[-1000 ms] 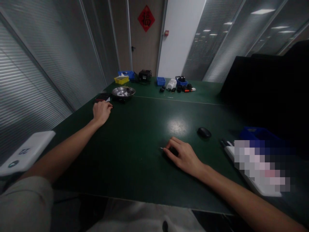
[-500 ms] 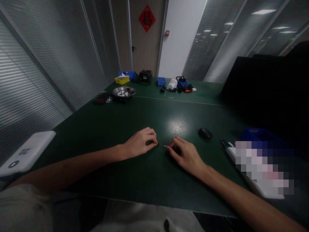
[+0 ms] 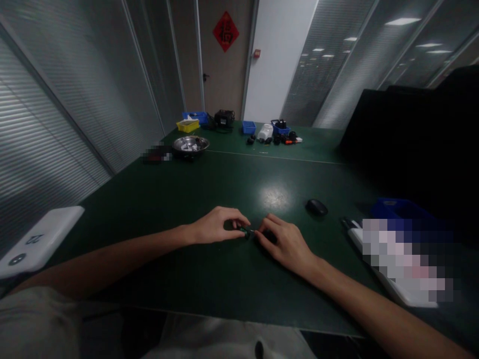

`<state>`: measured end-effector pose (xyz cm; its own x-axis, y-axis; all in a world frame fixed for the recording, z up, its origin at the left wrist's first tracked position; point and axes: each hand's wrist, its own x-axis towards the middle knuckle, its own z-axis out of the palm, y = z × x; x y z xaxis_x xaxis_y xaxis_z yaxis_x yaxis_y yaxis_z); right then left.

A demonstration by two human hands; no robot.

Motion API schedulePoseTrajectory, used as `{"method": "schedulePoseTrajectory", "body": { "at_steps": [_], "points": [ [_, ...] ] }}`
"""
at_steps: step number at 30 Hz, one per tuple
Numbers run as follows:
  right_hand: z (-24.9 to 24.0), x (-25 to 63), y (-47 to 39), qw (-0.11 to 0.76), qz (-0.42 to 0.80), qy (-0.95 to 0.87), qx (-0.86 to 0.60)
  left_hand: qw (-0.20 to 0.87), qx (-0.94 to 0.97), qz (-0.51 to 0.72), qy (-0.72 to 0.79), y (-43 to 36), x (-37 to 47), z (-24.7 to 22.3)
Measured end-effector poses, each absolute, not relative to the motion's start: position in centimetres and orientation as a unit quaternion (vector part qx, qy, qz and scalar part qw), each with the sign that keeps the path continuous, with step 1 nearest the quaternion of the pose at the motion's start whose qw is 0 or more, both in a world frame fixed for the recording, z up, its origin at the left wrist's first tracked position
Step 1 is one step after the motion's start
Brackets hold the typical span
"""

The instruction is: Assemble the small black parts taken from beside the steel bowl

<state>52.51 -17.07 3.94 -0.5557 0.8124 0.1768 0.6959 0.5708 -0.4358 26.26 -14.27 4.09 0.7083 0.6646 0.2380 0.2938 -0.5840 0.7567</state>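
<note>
My left hand (image 3: 215,227) rests low over the green table, its thumb and fingers curled round a small dark green piece (image 3: 244,231) at the fingertips. Facing it, my right hand (image 3: 287,244) pinches a thin, light-coloured tip (image 3: 252,231) that points toward the green piece. The two sets of fingertips are close together. What else the right fingers hold is hidden, and whether the tip touches the piece is too small to tell.
A black mouse (image 3: 317,207) lies right of my hands. At the right are a blue bin (image 3: 396,207) and a white object, partly blurred. A metal bowl (image 3: 190,145), a yellow tray (image 3: 187,125) and small blue baskets (image 3: 249,127) stand farther back. A white device (image 3: 47,239) is at left.
My left fingers have spread a little, and the green piece now shows between them. The thin tip in my right hand is now nearer to it. The view has shifted slightly.
</note>
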Motion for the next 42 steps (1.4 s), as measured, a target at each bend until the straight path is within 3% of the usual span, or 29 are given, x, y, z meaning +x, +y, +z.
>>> {"method": "schedulePoseTrajectory", "body": {
  "at_steps": [14, 29, 42],
  "points": [
    [4.4, 52.5, -17.4, 0.192, 0.167, -0.867, -0.428, 0.315, 0.876, 0.235, 0.28, -14.2, 26.2, 4.4],
    [4.1, 51.7, -17.6, 0.225, 0.191, -0.869, -0.396, 0.369, 0.855, 0.24, 0.274, -13.6, 26.1, 3.9],
    [4.2, 52.6, -17.4, 0.186, 0.169, -0.878, -0.406, 0.381, 0.849, 0.246, 0.27, -13.5, 25.9, 3.7]
  ]
}}
